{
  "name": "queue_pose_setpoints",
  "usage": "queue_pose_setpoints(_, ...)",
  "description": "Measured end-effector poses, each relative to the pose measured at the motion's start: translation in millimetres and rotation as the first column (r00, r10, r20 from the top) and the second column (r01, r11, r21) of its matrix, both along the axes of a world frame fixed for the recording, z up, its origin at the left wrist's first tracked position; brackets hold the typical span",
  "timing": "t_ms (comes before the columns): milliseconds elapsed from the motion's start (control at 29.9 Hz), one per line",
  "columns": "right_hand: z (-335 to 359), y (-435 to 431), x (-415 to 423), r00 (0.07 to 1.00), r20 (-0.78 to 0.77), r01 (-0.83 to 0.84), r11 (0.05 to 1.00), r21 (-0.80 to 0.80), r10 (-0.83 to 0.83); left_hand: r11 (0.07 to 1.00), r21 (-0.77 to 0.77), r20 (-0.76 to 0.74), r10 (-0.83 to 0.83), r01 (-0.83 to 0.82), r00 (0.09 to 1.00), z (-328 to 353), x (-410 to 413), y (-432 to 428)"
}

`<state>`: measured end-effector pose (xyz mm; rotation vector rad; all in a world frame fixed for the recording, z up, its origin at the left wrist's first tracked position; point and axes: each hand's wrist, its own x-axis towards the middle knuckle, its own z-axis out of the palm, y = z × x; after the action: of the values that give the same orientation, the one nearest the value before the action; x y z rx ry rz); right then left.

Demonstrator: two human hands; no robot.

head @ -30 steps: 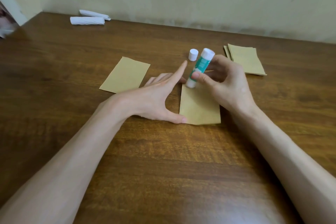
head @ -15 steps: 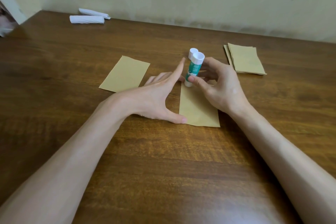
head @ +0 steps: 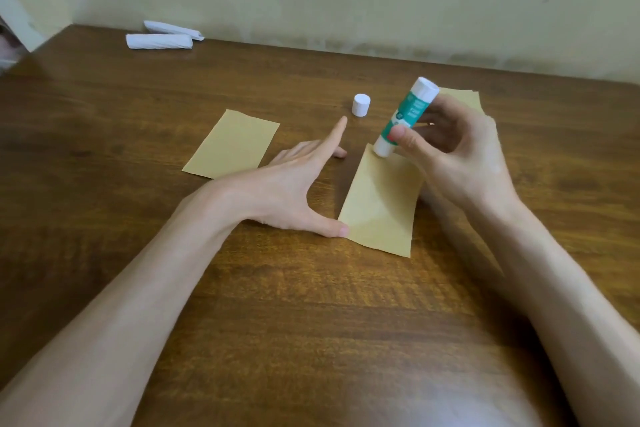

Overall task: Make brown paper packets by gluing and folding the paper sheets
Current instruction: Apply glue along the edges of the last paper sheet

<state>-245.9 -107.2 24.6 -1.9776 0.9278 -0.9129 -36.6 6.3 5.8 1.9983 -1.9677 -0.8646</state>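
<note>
**Sheet pinned at one corner while glue is applied**

The left hand (head: 294,184) is spread with its fingers straight. Only the thumb tip is pressed on the near left corner of the brown sheet (head: 381,205), and the forefinger is lifted off the surface (head: 311,305). The glue stick (head: 403,118) is pinched, tilted, between thumb and fingers of the right hand (head: 460,163), with its lower end at the sheet's far left corner. Whether glue is actually touching the paper cannot be told for certain.

The sheet is bowed rather than flat. If the stick is drawn along the edge with much pressure, the sheet could be dragged, swivelled about the thumb or creased. Glue could also be smeared onto the wood past the edge.

The cap (head: 361,105) stands loose just beyond the forefinger and could be knocked over. Only that forefinger lies near the stick's likely path.

A second sheet (head: 232,146) lies left of the left hand. A stack of sheets (head: 460,95) is half hidden behind the right hand. Two white rolls (head: 159,41) lie well apart, by the wall.
</note>
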Motion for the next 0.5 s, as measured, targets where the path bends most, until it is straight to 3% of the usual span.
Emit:
queue_pose_setpoints(200, 4.0, -7.3, -12.0, 0.996, 0.07, 0.058, 0.997, -0.042, -0.055, 0.999, -0.045, -0.038, -0.011, 0.01, 0.999, -2.8, 0.2, 0.9)
queue_pose_setpoints(401, 0.3, -5.5, -20.1, 0.974, -0.081, -0.214, 0.977, -0.011, 0.212, 0.982, -0.187, 0.038, 0.043, -0.035, 0.998, -9.2, 0.5, -3.7)
queue_pose_setpoints(501, -9.5, -2.1, -11.2, 0.964, -0.107, -0.249, 0.967, -0.043, 0.244, 0.982, -0.187, 0.026, 0.043, -0.038, 0.999, -9.7, 2.0, -4.2)
